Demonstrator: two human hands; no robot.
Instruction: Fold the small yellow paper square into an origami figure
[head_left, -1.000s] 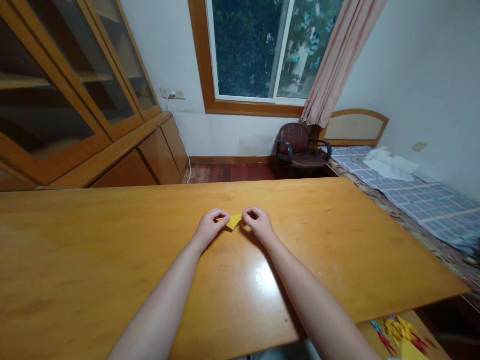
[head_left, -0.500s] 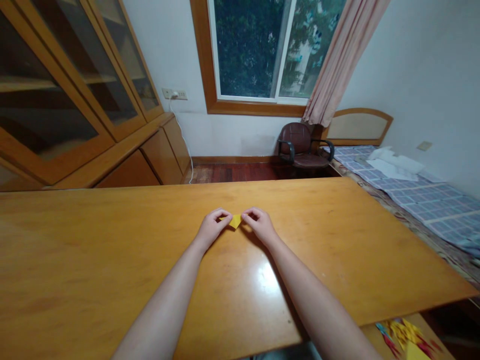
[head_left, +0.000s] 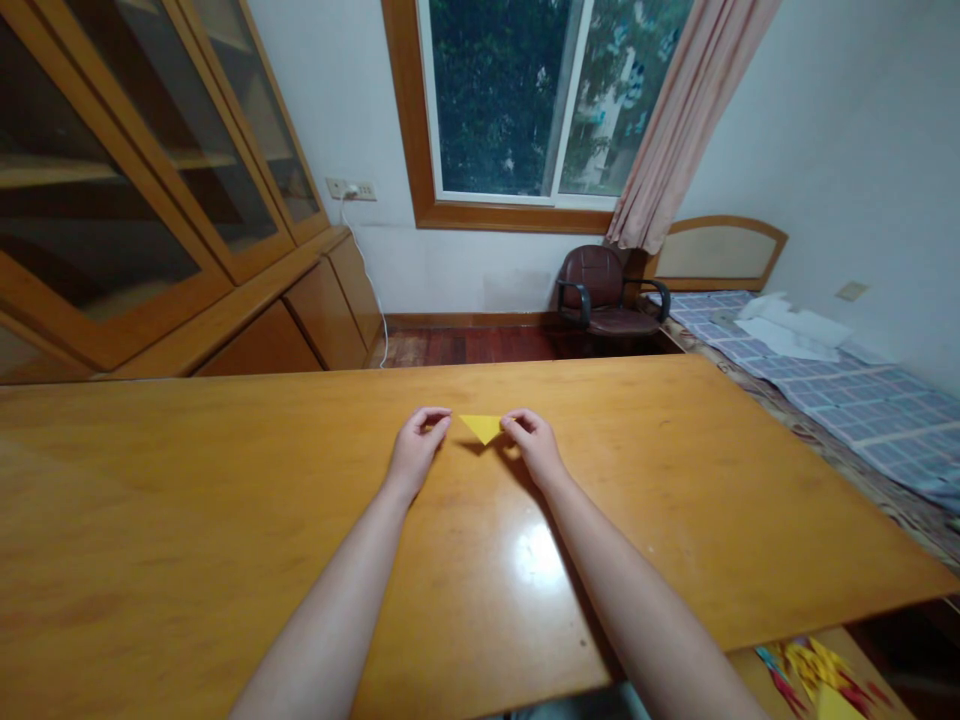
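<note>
A small folded triangle of yellow paper (head_left: 482, 427) hangs just above the table, its point facing down toward me, with a shadow under it. My right hand (head_left: 531, 443) pinches its right corner between thumb and fingertips. Just off the left corner is my left hand (head_left: 417, 448), holding nothing. Its thumb and forefinger are slightly apart, with a narrow gap between them and the paper.
The wooden table (head_left: 187, 520) spreads beneath both arms. At the lower right, a lower surface holds a pile of yellow, red and blue pieces (head_left: 814, 670). Beyond the table stand a brown chair (head_left: 600, 285), a bed (head_left: 847, 390) and a glass-door cabinet (head_left: 217, 270).
My left hand has let go of the paper's left corner and moved slightly left. My right hand has carried the paper a little right and away from me, showing more of the triangle.
</note>
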